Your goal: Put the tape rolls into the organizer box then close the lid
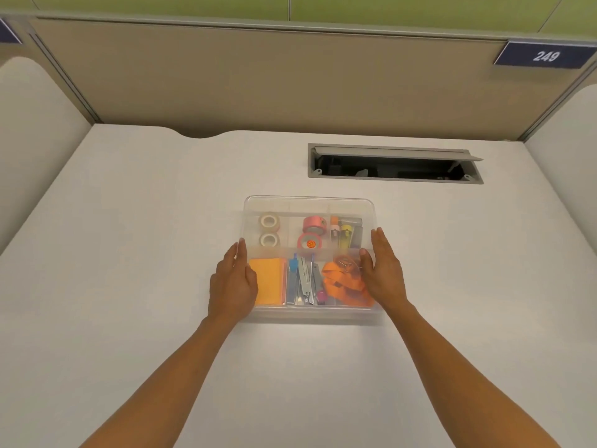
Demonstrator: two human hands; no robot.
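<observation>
Organizer box (309, 202): we see it clear, on the white counter (129, 221), with its lid (352, 205) seemingly on top.
Tape rolls: two pale rolls (268, 230) in the far-left compartment, two pink rolls (311, 233) in the far-middle one.
Left hand (233, 282): our fingers spread flat against the box's left side, gripping nothing.
Right hand (384, 270): flat and open against the right side.
Near compartments: orange pad (267, 279), stapler (304, 279), orange strap (344, 282).
</observation>
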